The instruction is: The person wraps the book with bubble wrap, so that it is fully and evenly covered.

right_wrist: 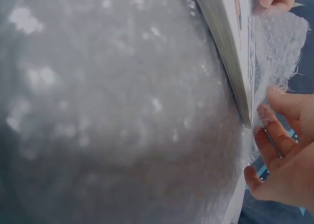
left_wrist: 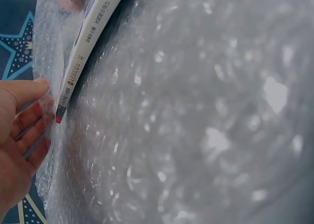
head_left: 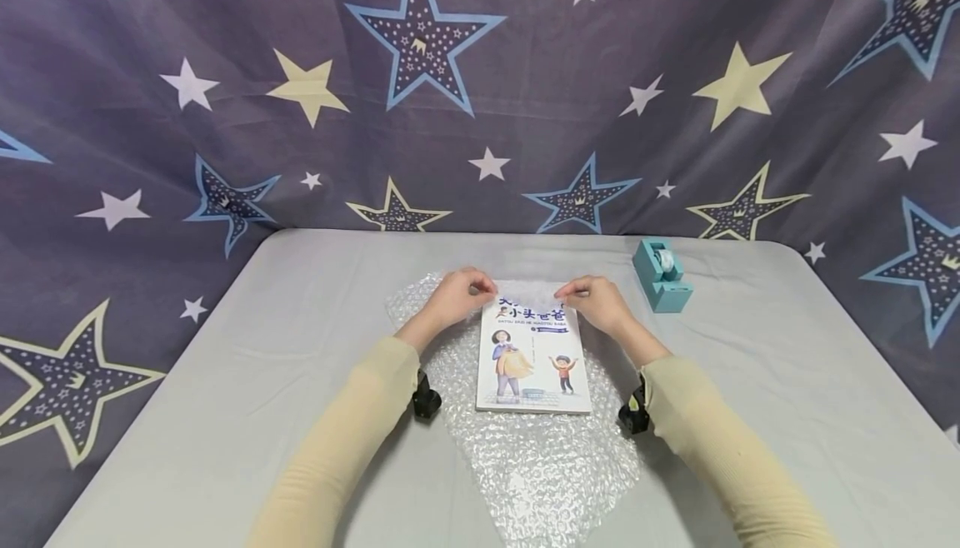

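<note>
A book (head_left: 534, 356) with a drawn woman and child on its cover lies face up on a sheet of bubble wrap (head_left: 540, 456). At the book's top left corner, my left hand (head_left: 456, 296) pinches the wrap's far edge between thumb and fingers. My right hand (head_left: 598, 305) pinches the same edge at the top right corner. The held wrap covers part of the cover's title. In the left wrist view, the book's spine (left_wrist: 91, 42) stands beside my left hand (left_wrist: 22, 135). The right wrist view has the page edges (right_wrist: 228, 52) near my right hand (right_wrist: 287, 145).
A teal tape dispenser (head_left: 663, 277) with a roll of tape stands at the back right of the table (head_left: 300, 381), beyond my right hand. Behind the table hangs a dark curtain (head_left: 525, 115) with stars. Bubble wrap extends past the book toward the front.
</note>
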Demonstrator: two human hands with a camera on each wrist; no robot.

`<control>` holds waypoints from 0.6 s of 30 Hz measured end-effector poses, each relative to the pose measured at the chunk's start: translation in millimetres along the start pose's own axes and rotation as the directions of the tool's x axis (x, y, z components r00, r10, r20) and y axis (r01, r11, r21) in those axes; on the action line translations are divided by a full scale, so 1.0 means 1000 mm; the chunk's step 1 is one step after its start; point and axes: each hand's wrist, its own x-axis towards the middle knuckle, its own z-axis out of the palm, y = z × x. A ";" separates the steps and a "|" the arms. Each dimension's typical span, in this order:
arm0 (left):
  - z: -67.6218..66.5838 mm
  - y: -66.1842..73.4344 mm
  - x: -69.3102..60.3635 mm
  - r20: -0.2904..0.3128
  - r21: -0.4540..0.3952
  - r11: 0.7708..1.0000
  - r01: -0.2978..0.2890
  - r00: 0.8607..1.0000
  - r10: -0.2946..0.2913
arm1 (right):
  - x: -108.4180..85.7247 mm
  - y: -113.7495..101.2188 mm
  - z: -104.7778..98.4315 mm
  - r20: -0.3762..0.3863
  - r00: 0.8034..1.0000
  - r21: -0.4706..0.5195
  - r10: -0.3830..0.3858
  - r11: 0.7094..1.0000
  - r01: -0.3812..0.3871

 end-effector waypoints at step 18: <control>-0.002 0.004 -0.005 0.069 0.036 0.998 -0.056 0.996 0.054 | -0.005 0.000 0.006 0.033 0.999 -0.043 0.003 0.999 -0.002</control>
